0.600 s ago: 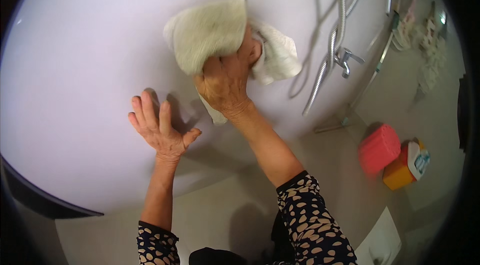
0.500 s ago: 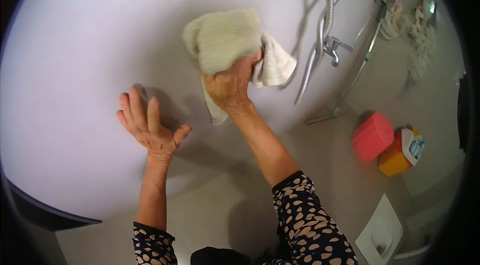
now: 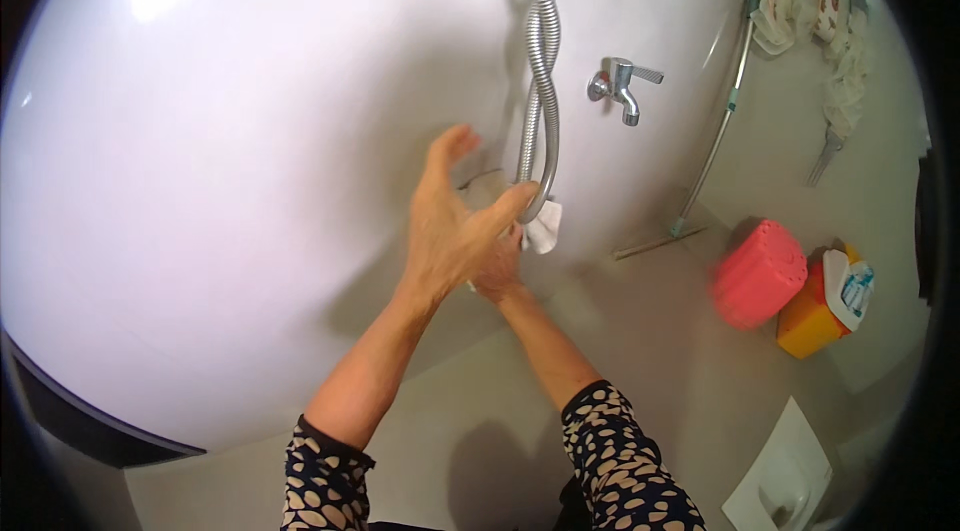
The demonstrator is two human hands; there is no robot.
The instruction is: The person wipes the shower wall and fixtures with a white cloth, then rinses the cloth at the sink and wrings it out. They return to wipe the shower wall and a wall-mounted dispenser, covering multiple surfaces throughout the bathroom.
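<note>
My left hand (image 3: 438,236) is raised in front of the pale glossy wall, with its fingers and thumb apart. Its thumb reaches the bottom bend of the shiny metal shower hose (image 3: 540,61); whether it presses on the hose is hard to tell. Partly hidden behind that hand, my right hand (image 3: 498,266) is low by the wall, closed on a pale cloth (image 3: 543,227). A white corner of the cloth sticks out to the right, below the hose loop. Most of the cloth is covered by my left hand.
A chrome tap (image 3: 622,89) juts from the wall right of the hose. A long-handled squeegee (image 3: 715,146) leans in the corner. On the floor stand a pink bucket (image 3: 760,274) and an orange bin (image 3: 812,321). A white squat toilet (image 3: 785,471) is at lower right.
My right hand has brought the cloth lower on the wall. My left hand has moved right and up from the bare wall to the hose. The view has shifted right.
</note>
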